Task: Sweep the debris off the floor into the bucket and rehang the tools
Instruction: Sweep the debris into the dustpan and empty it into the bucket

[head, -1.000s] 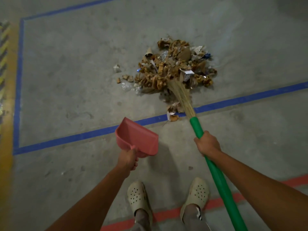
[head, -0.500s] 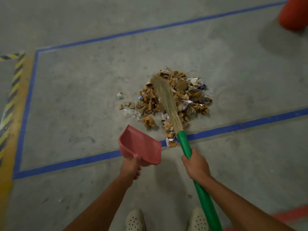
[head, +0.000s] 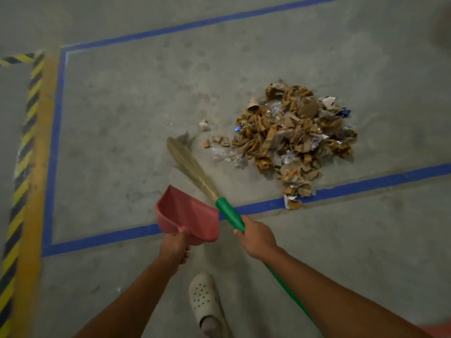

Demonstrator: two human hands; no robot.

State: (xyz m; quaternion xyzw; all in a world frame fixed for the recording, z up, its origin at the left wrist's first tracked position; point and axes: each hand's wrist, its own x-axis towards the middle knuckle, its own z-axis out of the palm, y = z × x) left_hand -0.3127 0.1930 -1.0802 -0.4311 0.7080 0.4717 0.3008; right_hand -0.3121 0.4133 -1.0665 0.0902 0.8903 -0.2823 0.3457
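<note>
On my screen the right hand (head: 256,236) is clamped round the green broom handle (head: 230,213), low down near the bristles (head: 188,164), I think for short, controlled strokes. The bristles point at the floor (head: 122,113) left of the debris pile (head: 292,137), apart from it, so no scrap is pushed now. The left hand (head: 174,247) grips the stub of the red dustpan (head: 188,215), mouth tilted fwd, prob. ready to go down. The pile lies by the blue tape line (head: 366,185), a few pcs on it. The bucket is not in view.
</note>
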